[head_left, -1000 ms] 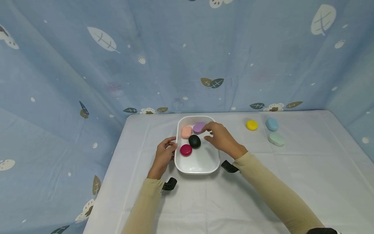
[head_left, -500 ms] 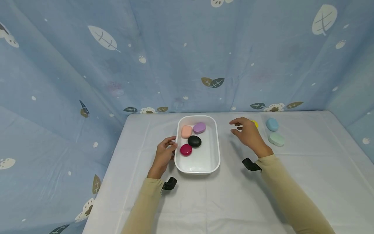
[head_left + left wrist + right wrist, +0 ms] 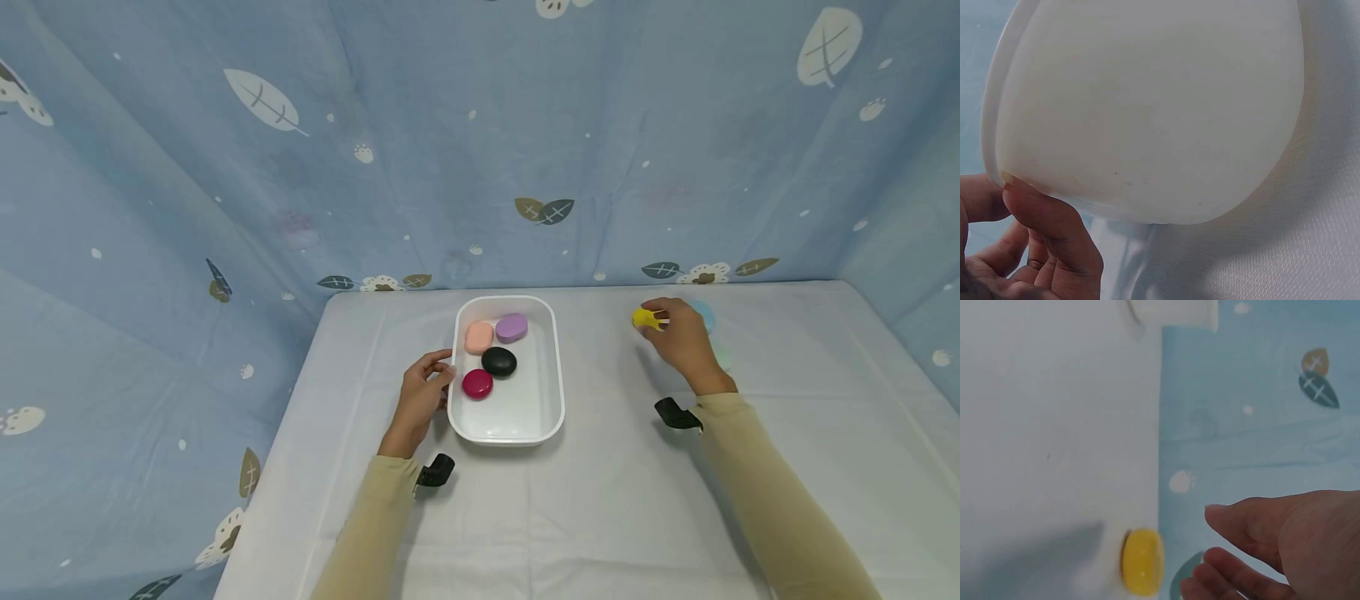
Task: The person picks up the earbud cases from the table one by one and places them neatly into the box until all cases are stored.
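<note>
A white tray (image 3: 528,408) holds a peach soap-like bar (image 3: 479,337), a purple bar (image 3: 512,328), a black oval bar (image 3: 498,362) and a crimson round bar (image 3: 477,383). At the tray's left side, my left hand (image 3: 422,400) touches the outer wall near the rim with thumb and fingertips; the left wrist view has the thumb (image 3: 1054,215) against that wall. Over on the right, my right hand (image 3: 682,342) is at a small yellow rounded bar (image 3: 645,318), partly covering it. In the right wrist view the fingers are spread and apart from the yellow bar (image 3: 1143,562).
Behind the right hand, a light blue bar (image 3: 703,313) and a pale green bar (image 3: 722,354) are mostly hidden. A white cloth (image 3: 600,500) covers the table. Along its back edge hangs a blue patterned curtain (image 3: 450,167).
My right hand has moved from above the purple bar in the tray rightward to the yellow bar. The black bar has turned slightly. My left hand has stayed at the tray.
</note>
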Demonstrator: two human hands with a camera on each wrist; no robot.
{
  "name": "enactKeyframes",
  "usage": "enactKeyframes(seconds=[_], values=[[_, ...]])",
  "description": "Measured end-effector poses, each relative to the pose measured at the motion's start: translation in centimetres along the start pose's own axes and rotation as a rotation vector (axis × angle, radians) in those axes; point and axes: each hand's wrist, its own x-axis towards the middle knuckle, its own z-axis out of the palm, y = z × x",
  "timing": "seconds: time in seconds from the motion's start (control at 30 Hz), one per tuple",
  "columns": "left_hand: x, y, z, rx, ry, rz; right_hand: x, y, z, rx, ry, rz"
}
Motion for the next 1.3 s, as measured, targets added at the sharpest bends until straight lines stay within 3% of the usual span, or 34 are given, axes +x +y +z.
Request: enactKeyframes(seconds=[0.33, 0.63, 1.3], values=[[0.1, 0.0, 0.0, -0.004, 0.000, 0.006, 1.4, 2.1, 0.3, -0.053, 0.002, 0.077], [0.0, -0.2, 0.0, 0.004, 0.010, -0.006, 2.3, 3.2, 0.7, -0.051, -0.078, 0.153], [0.0, -0.3, -0.1, -0.003, 0.004, 0.009, 3.2, 3.1, 1.5, -0.118, -0.107, 0.125]])
